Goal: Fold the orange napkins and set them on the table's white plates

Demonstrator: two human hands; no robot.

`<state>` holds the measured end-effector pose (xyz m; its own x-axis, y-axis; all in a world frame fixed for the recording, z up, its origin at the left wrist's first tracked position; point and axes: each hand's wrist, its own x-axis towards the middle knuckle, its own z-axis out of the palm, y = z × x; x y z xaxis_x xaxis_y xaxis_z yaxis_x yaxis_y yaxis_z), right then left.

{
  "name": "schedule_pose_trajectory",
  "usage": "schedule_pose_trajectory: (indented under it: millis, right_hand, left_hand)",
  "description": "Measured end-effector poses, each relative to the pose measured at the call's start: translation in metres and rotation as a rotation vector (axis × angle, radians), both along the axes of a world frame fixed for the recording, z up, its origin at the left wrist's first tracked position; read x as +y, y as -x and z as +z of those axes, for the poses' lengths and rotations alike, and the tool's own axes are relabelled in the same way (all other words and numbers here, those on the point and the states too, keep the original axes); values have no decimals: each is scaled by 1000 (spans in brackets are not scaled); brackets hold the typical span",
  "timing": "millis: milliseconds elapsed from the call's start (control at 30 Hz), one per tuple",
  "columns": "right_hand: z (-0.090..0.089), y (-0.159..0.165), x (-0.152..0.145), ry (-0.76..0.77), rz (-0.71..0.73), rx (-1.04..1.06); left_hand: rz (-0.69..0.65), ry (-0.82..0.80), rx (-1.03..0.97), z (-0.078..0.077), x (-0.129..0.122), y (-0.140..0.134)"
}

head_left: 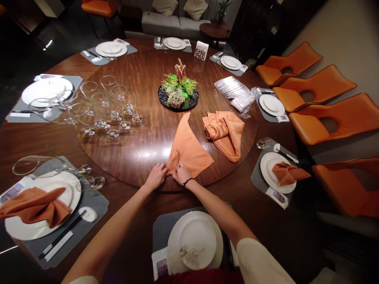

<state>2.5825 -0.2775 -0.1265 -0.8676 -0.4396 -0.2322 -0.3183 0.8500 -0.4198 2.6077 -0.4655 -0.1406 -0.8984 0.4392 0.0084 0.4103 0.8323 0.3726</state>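
- Reaching with both bare forearms over a large round table of glossy dark-brown wood [17, 138].
- Facing a long light-grey upholstered sofa [161, 24] beyond the far rim.
- Working on a round brown wooden turntable [154, 130] lying on the table.
- Seeing bright-orange chairs with rounded openings in their backs [306, 128] along the right.
- Having close in front two round white plates, the smaller on the larger [198, 236], over a slate-grey mat [161, 228].
- Looking left at a cluster of clear stemmed glasses [103, 100] on the turntable.
- Handling a broad pale-orange cloth napkin [191, 152], roughly triangular, lying at the turntable's near edge, a small rolled fold rising from its near-left corner.
- Having just right of it a loose stack of folded orange cloth napkins [226, 134].
- Looking ahead at a round black dish of green and red plants [177, 110].
- Closing the right hand [181, 174], black band [188, 182] at the wrist, around the base of the rolled fold, fingers together on the cloth.
- Touching the same corner with the curled fingers of the left hand [156, 175]; being unable to tell whether pinching or only pressing.
- Noticing blue-and-red print on small white paper sleeves [162, 267] beside the plates, near and right, its lettering being too small to read.
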Motion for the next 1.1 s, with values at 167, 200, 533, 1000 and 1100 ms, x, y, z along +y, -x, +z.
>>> schedule_pose_trajectory:
  millis: [167, 200, 533, 1000, 1100]
  right_hand:
    - [2, -5, 7, -61, 321, 273]
    - [1, -5, 8, -65, 346, 278]
    - [-8, 22, 4, 106, 58, -46]
    - [-4, 35, 7, 94, -21, -19]
    - [-5, 48, 6, 157, -66, -189]
  left_hand:
    - [84, 12, -146, 0, 5, 18]
    - [94, 23, -179, 0, 5, 22]
    - [-54, -76, -26, 11, -2, 18]
    - [99, -362, -231, -5, 5, 43]
    - [72, -357, -169, -8, 2, 40]
